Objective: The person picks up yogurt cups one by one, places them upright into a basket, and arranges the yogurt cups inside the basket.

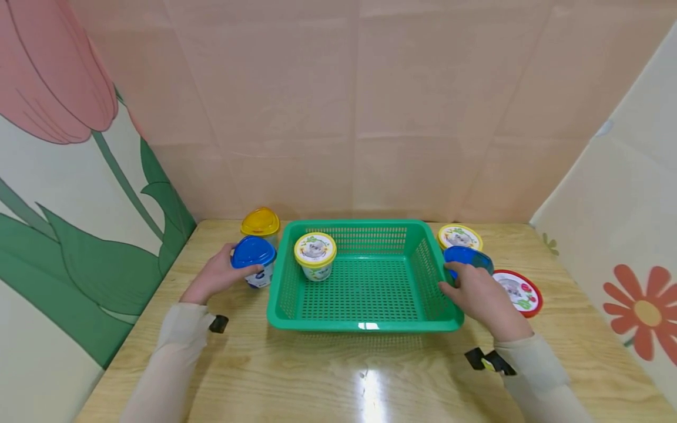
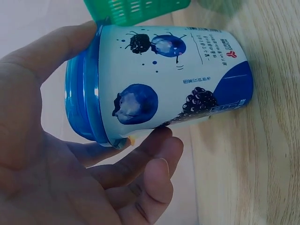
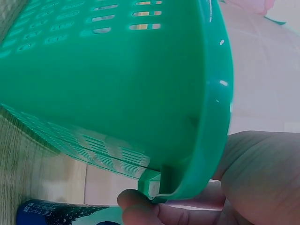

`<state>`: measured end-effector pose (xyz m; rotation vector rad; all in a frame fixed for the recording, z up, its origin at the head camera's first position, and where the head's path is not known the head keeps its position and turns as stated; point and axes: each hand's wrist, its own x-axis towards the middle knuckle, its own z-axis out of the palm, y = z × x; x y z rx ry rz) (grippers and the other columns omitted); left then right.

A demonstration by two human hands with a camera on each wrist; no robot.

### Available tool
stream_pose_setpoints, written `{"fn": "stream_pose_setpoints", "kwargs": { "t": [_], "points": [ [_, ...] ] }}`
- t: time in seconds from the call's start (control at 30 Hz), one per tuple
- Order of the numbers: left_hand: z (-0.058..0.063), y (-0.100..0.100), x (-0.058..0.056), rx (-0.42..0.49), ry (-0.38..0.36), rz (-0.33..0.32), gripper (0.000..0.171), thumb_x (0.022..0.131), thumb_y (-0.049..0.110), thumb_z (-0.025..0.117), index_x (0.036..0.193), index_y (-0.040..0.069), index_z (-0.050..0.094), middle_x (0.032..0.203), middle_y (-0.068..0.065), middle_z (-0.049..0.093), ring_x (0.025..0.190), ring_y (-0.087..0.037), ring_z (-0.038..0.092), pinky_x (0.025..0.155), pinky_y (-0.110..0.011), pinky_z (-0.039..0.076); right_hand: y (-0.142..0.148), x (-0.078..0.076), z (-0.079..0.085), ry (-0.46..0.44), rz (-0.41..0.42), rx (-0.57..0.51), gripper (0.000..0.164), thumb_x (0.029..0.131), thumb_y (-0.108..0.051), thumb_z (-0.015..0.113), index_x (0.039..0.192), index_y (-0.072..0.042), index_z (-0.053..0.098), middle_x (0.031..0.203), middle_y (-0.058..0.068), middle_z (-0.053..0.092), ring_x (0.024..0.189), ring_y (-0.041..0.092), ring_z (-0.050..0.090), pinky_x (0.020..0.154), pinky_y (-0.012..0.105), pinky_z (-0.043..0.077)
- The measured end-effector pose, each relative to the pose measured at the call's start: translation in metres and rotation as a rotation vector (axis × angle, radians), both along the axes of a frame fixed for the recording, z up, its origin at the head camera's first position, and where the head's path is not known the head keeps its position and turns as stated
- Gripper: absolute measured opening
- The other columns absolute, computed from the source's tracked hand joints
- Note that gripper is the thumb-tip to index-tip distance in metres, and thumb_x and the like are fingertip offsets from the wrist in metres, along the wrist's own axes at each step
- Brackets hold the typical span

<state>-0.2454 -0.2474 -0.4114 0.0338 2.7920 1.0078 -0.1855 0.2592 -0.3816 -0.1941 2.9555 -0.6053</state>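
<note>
My left hand [image 1: 224, 273] grips a yogurt cup [image 2: 173, 79] with a blue lid and blueberry and blackberry prints, thumb on one side of the lid and fingers on the other. That cup is just left of a green plastic basket [image 1: 365, 326]. At the basket's right side, my right hand [image 1: 483, 299] holds the rim; its fingertips [image 3: 136, 204] are curled below the rim's tab, and the rim hides the thumb in the right wrist view. Beside those fingers is another blue-lidded cup [image 1: 473, 258], partly covered by the hand. A yellow-lidded cup [image 1: 315, 252] stands inside the basket.
Behind the left-hand cup stands an orange-yellow-lidded cup [image 1: 261, 223]. To the basket's right are a yellow-rimmed lid [image 1: 459, 236] and a red-rimmed lid [image 1: 515, 292], each on top of a cup. A wooden table [image 1: 296, 382] meets a cloth-covered back wall [image 1: 349, 117].
</note>
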Motion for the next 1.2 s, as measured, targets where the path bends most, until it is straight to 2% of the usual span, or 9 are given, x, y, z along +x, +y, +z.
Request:
{"fn": "stream_pose_setpoints", "kwargs": {
  "t": [0.13, 0.43, 0.7, 1.2],
  "points": [
    [-0.0001, 0.0003, -0.0004, 0.009, -0.002, -0.004, 0.106, 0.088, 0.057, 0.069, 0.154, -0.006, 0.016, 0.151, -0.035, 0.034, 0.131, -0.051, 0.042, 0.103, -0.063, 0.042, -0.0001, 0.0003, 0.0012, 0.004, 0.000, 0.003, 0.059, 0.096, -0.026, 0.066, 0.138, 0.011, 0.049, 0.080, 0.009, 0.067, 0.066, 0.018, 0.059, 0.054, 0.030, 0.048],
    [-0.0044, -0.0002, -0.0011, 0.021, -0.005, 0.001, 0.108, 0.088, 0.064, 0.065, 0.155, -0.004, 0.015, 0.151, -0.035, 0.033, 0.132, -0.051, 0.042, 0.102, -0.064, 0.043, -0.0007, 0.0009, 0.0031, 0.010, 0.004, 0.006, 0.058, 0.095, -0.026, 0.067, 0.136, 0.012, 0.050, 0.083, 0.012, 0.069, 0.067, 0.018, 0.060, 0.056, 0.032, 0.052],
    [-0.0023, 0.0005, -0.0003, 0.029, 0.005, 0.001, 0.104, 0.090, 0.061, 0.065, 0.154, -0.004, 0.016, 0.151, -0.035, 0.034, 0.131, -0.051, 0.043, 0.102, -0.063, 0.044, -0.0001, 0.0014, 0.0036, -0.002, -0.001, 0.005, 0.059, 0.095, -0.026, 0.067, 0.137, 0.012, 0.050, 0.089, 0.017, 0.071, 0.069, 0.019, 0.063, 0.059, 0.037, 0.056],
    [0.0008, 0.0001, 0.0044, 0.009, -0.014, 0.024, 0.108, 0.087, 0.065, 0.064, 0.155, -0.003, 0.015, 0.151, -0.035, 0.033, 0.131, -0.051, 0.042, 0.103, -0.063, 0.043, -0.0008, 0.0011, 0.0019, 0.008, -0.008, 0.011, 0.059, 0.095, -0.026, 0.067, 0.137, 0.012, 0.049, 0.085, 0.014, 0.069, 0.068, 0.019, 0.060, 0.056, 0.033, 0.052]
  ]
}}
